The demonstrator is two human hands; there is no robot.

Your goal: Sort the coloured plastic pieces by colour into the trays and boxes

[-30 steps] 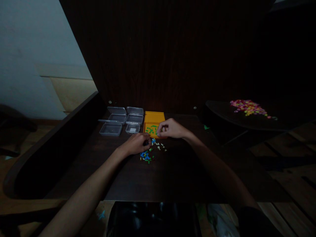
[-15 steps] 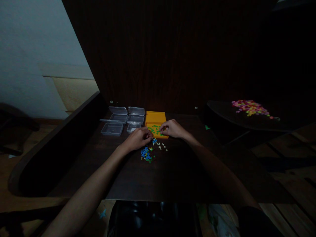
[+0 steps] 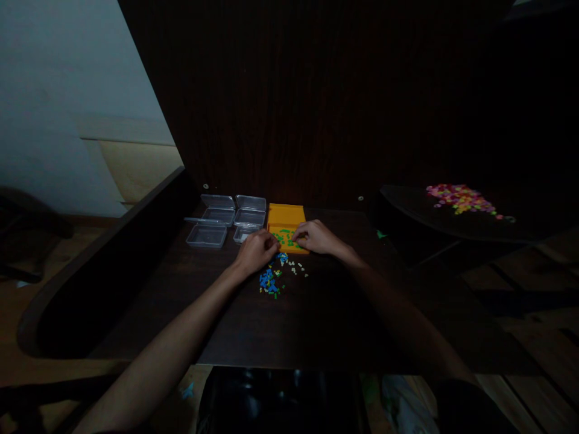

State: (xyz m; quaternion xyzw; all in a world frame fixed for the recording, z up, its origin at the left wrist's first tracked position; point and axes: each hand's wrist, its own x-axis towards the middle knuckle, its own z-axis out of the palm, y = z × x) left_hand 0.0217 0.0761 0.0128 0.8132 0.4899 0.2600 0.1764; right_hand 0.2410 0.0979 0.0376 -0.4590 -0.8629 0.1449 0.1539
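Observation:
An open yellow plastic box holds several small green pieces in its front half. My left hand is closed at the box's front left corner, fingertips pinched together at the rim; anything between them is too small to make out. Over the box's right side, my right hand is also closed in a pinch, its fingertips down among the green pieces. In front of the box lie a heap of small blue pieces, a smaller blue cluster and scattered whitish pieces.
Several clear plastic boxes with open lids, among them a front one, stand left of the yellow box. A heap of pink and yellow beads lies on a dark surface at the right. A raised dark side panel bounds the table's left.
My left hand has moved slightly forward, to the yellow box's front left corner, uncovering more blue pieces. My right hand has stayed nearly in place. The camera view has shifted slightly.

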